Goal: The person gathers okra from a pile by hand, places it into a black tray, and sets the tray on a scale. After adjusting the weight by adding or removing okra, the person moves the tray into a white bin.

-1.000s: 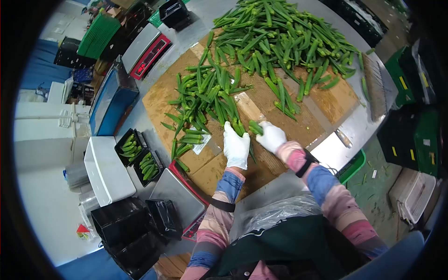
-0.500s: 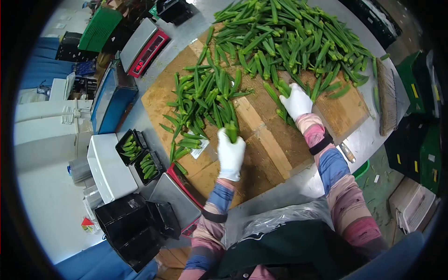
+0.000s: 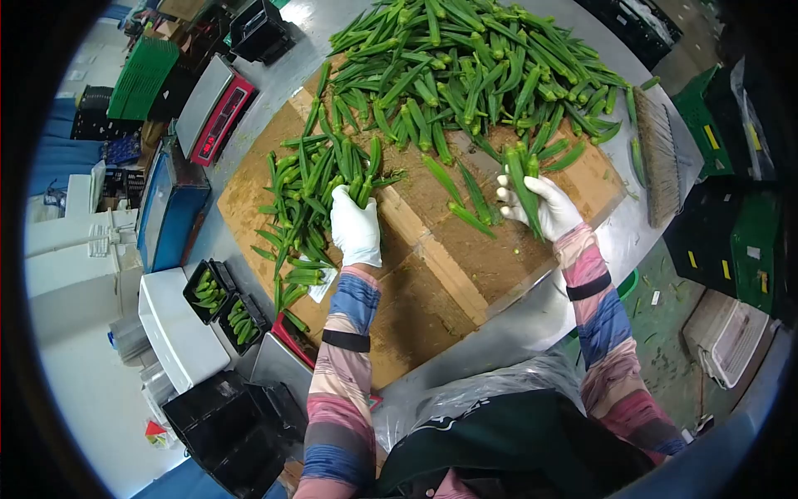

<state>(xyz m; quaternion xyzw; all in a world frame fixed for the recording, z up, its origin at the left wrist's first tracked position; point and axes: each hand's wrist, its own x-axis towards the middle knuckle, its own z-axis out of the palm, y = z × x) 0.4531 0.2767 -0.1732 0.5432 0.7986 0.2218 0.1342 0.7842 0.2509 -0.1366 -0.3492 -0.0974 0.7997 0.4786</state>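
Note:
My left hand [image 3: 357,229], in a white glove, is closed at the near edge of the smaller okra pile [image 3: 312,187]. Okra tips [image 3: 361,190] stick out past its fingers. Over to the right, my gloved right hand [image 3: 550,206] grips okra pods [image 3: 523,187] between thumb and fingers, palm turned up. A few loose okra pods [image 3: 472,218] lie on the brown board [image 3: 432,291] just left of that hand. Behind both hands spreads the large okra heap [image 3: 490,71].
A red scale [image 3: 223,125] stands at the back left, with a blue box [image 3: 172,204] nearer. Two small black trays of okra [image 3: 241,323] sit beside a white box [image 3: 181,328]. A brush [image 3: 657,158] lies at the right table edge, near dark green crates [image 3: 731,249].
My left hand has moved forward and left, up to the smaller pile. My right hand has turned palm up and lifted okra from the board. The whole view has shifted slightly.

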